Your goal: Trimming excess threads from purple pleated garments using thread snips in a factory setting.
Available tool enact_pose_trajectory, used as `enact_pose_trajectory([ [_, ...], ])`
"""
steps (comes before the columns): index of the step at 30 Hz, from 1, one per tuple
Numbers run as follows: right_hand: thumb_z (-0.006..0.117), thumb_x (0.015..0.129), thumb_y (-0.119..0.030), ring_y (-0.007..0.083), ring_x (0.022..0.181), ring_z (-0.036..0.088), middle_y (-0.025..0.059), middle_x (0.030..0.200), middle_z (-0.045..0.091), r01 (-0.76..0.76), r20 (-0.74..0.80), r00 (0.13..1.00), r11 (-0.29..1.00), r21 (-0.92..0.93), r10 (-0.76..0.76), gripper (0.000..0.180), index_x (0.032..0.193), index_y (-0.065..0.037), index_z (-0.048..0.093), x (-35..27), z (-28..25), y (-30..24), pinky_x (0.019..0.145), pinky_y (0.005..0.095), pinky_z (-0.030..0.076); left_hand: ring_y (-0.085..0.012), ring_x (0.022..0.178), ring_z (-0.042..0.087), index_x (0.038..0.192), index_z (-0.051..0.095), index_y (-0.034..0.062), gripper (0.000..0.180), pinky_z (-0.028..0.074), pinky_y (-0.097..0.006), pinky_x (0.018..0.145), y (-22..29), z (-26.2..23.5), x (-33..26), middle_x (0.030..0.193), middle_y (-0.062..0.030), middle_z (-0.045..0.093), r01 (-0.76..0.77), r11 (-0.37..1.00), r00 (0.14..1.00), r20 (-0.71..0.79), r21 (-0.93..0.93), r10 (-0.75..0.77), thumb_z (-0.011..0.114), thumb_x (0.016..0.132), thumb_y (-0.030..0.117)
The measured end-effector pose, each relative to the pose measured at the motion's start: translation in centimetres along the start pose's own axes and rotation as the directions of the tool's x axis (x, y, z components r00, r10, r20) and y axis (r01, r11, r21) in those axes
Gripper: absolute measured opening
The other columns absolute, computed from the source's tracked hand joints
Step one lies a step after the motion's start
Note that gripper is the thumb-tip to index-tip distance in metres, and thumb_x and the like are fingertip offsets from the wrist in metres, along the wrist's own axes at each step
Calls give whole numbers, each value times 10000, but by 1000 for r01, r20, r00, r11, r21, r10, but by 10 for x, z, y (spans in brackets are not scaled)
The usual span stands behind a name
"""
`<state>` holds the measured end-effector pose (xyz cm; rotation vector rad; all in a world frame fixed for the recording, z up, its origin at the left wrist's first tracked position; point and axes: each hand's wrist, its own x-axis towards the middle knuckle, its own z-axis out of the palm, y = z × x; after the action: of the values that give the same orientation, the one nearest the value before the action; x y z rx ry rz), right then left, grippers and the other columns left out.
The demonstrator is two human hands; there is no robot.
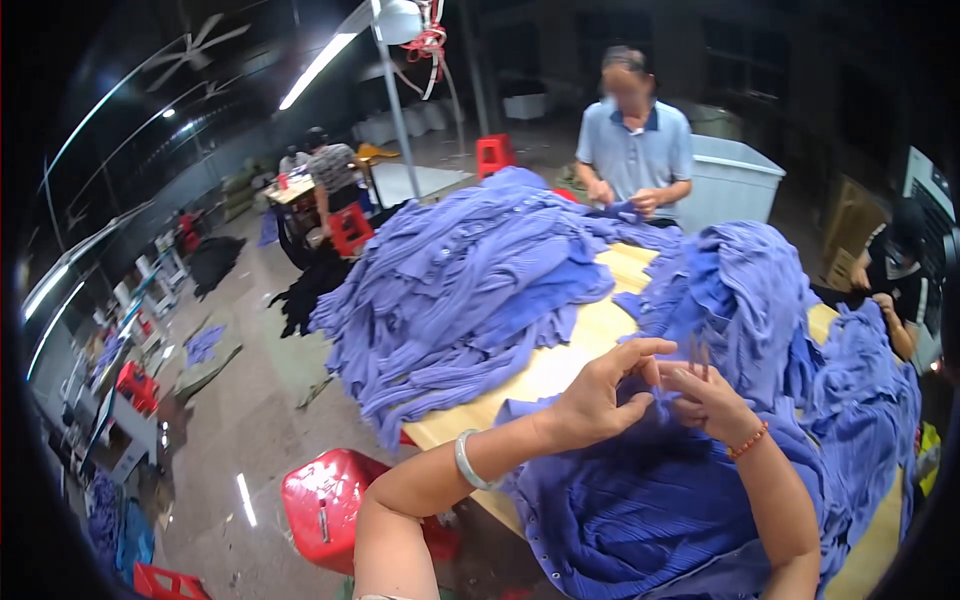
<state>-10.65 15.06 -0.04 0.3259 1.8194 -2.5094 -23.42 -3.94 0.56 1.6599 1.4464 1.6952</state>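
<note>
A purple ribbed garment (pixel 640 500) lies bunched over the table's near edge, with small round snaps or buttons along its left border. Above it, my left hand (pixel 603 395) curls with thumb and forefinger arched around a raised bit of the cloth; the exact grip is partly hidden. Close beside it, my right hand (pixel 708 402) has closed fingers around what look like thread snips (pixel 699 352), two thin blades pointing up. The right fingertips are next to the raised cloth.
A big heap of purple garments (pixel 470 290) covers the table's far left; more piles (pixel 735 290) stand at the right. A red stool (pixel 335 510) is at my left. Across the table, a person (pixel 635 150) handles cloth before a pale bin (pixel 735 180). Another person (pixel 895 270) works at far right.
</note>
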Motion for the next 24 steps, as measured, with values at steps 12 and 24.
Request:
enact_pose_trajectory([
  [12,788,879,-155,7,570,424,-84,719,550,64,63,997,963,-260,-50,246,1096,-60,722,15,-3,-10,495,203,312,-292,944,610,1438,474,62,696,523,-365,796,19,12,6,1115,-151,573,-377,793,899,-17,479,438,574,792,-176],
  [24,726,762,-115,359,788,674,183,805,687,-46,-92,916,127,-991,-391,159,904,-55,686,8,-16,-4,714,436,518,-307,936,548,1439,489,21,659,469,-401,859,32,-22,-13,1083,-159,538,-260,326,863,67,909,500,555,795,-99],
])
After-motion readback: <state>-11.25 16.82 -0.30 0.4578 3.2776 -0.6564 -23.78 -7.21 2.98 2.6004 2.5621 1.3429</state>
